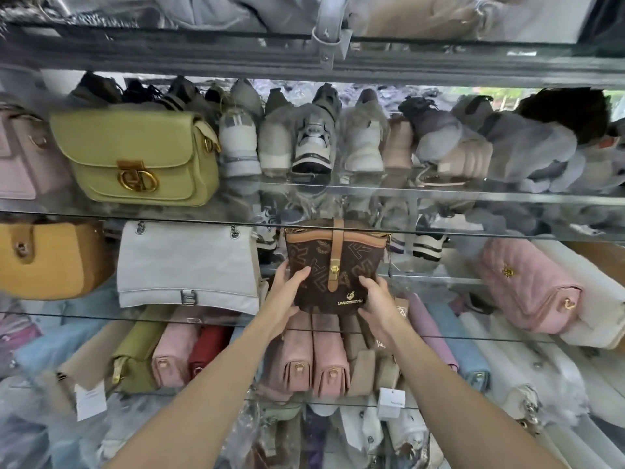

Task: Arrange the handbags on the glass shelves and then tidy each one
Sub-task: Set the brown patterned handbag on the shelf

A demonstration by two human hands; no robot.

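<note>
The small brown patterned handbag with a tan leather strap and gold clasp (333,265) stands upright on the middle glass shelf (439,328), between the white quilted bag (187,264) and the pink quilted bag (531,286). The left hand (285,297) and right hand (377,301) hold it at its lower corners, one each side, equally near; its long axis is vertical, clasp towards the person

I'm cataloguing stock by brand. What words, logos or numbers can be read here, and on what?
Brown bag held between left hand and right hand: gold lettering low on its front, beginning "LA", the rest too blurred to read.
Yellow-green bag: gold clasp shaped like the letters "CD".
White paper tags on the lower shelf: print too small to read.
No numbers are legible.
</note>
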